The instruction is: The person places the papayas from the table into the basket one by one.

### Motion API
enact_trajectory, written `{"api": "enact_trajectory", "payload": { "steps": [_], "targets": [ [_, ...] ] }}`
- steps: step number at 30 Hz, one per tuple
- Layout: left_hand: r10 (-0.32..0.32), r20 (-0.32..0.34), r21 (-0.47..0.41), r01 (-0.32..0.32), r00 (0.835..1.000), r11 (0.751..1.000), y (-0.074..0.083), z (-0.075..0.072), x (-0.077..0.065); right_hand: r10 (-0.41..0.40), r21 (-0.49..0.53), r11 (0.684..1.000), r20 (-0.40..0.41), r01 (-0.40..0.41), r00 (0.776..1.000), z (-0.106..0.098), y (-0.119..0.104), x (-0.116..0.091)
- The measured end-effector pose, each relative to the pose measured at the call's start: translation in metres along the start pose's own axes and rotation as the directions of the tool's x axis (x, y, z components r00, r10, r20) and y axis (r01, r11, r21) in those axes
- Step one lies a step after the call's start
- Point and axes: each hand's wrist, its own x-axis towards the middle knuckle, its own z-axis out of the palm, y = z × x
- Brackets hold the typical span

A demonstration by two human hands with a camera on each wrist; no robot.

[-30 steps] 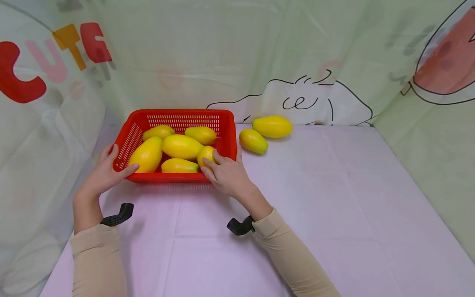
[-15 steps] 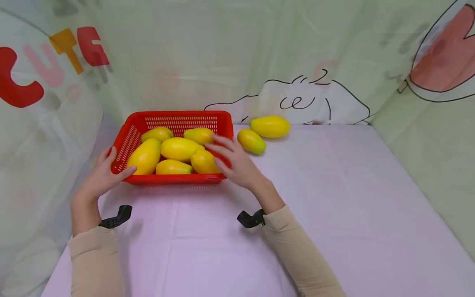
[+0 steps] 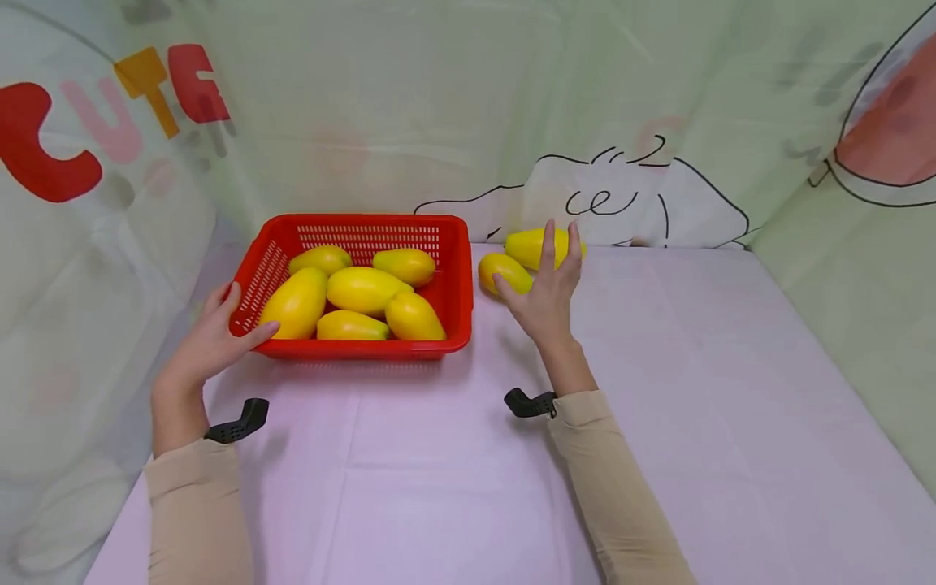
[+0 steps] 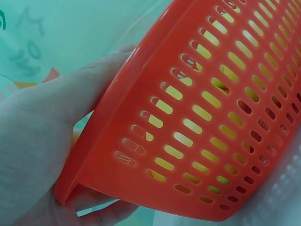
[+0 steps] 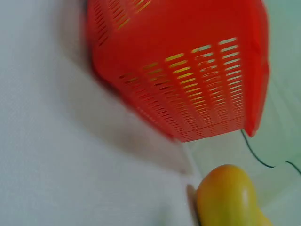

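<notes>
My left hand (image 3: 208, 337) grips the left front corner of a red plastic basket (image 3: 358, 349), its thumb over the rim. The left wrist view shows that hand at the rim, beside the slotted basket wall (image 4: 127, 174). Several yellow mangoes lie inside, among them a front right one (image 3: 414, 317). My right hand (image 3: 547, 305) holds nothing, fingers spread, over two mangoes outside the basket. The smaller, green-tinged mango (image 3: 503, 272) is by its thumb; the larger mango (image 3: 522, 246) lies behind, partly hidden by the fingers. In the right wrist view a mango (image 5: 228, 197) shows at the bottom.
A pale lilac cloth covers the table (image 3: 439, 471). A printed curtain (image 3: 366, 106) hangs right behind the basket and the two loose mangoes. More curtain (image 3: 877, 325) closes the right side. Each wrist wears a black camera mount.
My right hand let go of a mango at the basket's front right, lifted out over the right rim and moved right to the two loose mangoes. My left hand stays on the basket.
</notes>
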Motion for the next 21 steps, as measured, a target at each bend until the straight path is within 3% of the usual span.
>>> {"api": "enact_trajectory", "payload": {
  "steps": [5,11,21],
  "targets": [
    [-0.001,-0.002,0.000,0.001,1.000,1.000,0.000,0.000,0.001,0.084,-0.073,0.995,0.168,-0.073,0.982,0.014,0.004,-0.003],
    [0.006,-0.007,-0.008,-0.006,1.000,1.000,-0.001,0.002,0.002,0.162,-0.155,0.981,0.344,-0.114,0.925,0.028,0.010,-0.009],
    [0.012,-0.026,-0.011,-0.013,1.000,1.000,-0.003,0.001,0.004,0.219,-0.222,0.968,0.512,-0.118,0.830,0.043,0.023,-0.017]
  ]
}}
